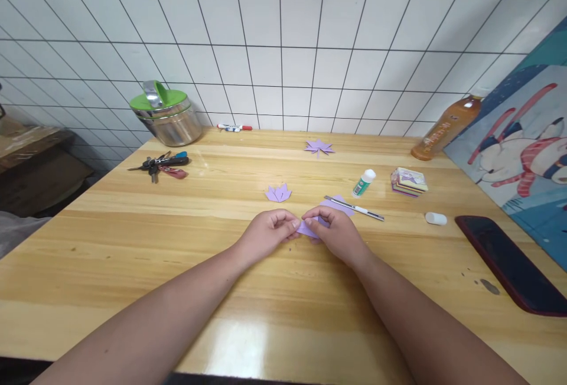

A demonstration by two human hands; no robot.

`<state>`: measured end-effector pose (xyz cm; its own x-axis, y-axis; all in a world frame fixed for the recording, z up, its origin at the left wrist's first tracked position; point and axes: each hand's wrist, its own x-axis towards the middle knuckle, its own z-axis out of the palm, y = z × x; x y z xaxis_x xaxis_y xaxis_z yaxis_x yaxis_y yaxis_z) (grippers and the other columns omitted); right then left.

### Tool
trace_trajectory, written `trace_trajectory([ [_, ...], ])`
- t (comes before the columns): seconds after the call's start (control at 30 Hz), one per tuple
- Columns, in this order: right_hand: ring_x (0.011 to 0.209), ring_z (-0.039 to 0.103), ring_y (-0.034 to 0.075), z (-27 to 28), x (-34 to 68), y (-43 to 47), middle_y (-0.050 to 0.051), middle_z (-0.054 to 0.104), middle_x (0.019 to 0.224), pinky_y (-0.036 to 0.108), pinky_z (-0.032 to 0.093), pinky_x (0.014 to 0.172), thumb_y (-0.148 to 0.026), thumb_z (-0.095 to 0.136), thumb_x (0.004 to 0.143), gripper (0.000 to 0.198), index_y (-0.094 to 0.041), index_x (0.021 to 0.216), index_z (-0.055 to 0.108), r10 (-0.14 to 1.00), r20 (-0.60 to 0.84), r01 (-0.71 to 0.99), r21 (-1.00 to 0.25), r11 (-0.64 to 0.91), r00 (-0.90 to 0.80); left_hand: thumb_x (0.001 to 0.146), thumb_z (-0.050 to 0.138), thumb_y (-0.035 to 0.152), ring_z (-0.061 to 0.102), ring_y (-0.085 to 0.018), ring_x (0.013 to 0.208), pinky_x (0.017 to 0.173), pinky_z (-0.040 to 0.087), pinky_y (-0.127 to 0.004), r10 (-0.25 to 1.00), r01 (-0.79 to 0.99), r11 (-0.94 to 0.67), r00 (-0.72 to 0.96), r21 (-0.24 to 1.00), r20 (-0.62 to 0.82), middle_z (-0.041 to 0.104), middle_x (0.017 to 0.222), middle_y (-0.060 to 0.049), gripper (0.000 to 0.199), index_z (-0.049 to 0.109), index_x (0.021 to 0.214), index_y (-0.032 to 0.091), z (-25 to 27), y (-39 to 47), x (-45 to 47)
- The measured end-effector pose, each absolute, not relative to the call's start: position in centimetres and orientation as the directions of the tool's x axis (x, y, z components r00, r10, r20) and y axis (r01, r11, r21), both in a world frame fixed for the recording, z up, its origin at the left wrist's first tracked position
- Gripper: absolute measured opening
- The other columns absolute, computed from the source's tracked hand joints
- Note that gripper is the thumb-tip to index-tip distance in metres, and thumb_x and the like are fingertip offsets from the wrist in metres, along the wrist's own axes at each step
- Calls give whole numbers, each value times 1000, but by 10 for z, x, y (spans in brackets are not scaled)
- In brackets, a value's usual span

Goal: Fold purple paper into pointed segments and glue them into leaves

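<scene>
Both hands meet over the middle of the table [133, 243], a little nearer its far edge than its near one, and they share one small purple paper piece [309, 228]: the left hand [268, 230] closes its grip on the paper's left end with thumb and curled fingers, and the right hand [337, 232] pinches the right end in the same tight way, the paper lying low on the wood between them. This looks like a folding step in hand, a crease being pressed into one unit of paper craft (a finished folded purple petal cluster [279, 193] lies just beyond the hands, and a purple paper star [319, 147] sits near the far edge). The next move seems to call for both pinches to hold the edges aligned while a fingertip runs along the fold. Just beyond the right hand lie a craft knife [354, 208] across a purple scrap and a glue bottle [364, 183]; a paper stack [409, 182] sits further right, and keys [162, 164] lie toward the left far corner
</scene>
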<state>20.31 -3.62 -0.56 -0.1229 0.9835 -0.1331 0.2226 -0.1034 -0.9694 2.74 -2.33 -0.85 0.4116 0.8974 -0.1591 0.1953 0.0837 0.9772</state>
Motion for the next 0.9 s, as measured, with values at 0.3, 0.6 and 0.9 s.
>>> trace_trajectory([
  [0.3, 61, 57, 14, -8, 205, -34, 1, 67, 77, 24, 45, 53, -37, 57, 74, 21, -21, 82, 68, 993, 3, 404, -913, 51, -118, 79, 50, 46, 54, -12, 52, 54, 41, -22, 910, 396, -36, 393, 917, -134, 63, 59, -1, 35, 63, 67, 16, -7, -24, 25],
  [0.6, 80, 62, 16, -6, 208, -34, 0, 70, 84, 29, 45, 76, -30, 57, 77, 15, -24, 82, 68, 982, 158, 513, -837, 188, -101, 81, 47, 48, 53, -11, 51, 52, 40, -21, 877, 413, -34, 448, 910, -171, 64, 59, -3, 40, 64, 66, 16, -4, -23, 21],
  [0.9, 83, 62, 17, -3, 215, -30, 2, 70, 85, 30, 45, 78, -28, 57, 76, 14, -21, 82, 68, 986, 165, 476, -866, 154, -19, 78, 53, 45, 52, -9, 51, 48, 39, -20, 883, 245, 155, 401, 957, -245, 61, 60, -2, 32, 59, 72, 14, -10, -16, 19],
])
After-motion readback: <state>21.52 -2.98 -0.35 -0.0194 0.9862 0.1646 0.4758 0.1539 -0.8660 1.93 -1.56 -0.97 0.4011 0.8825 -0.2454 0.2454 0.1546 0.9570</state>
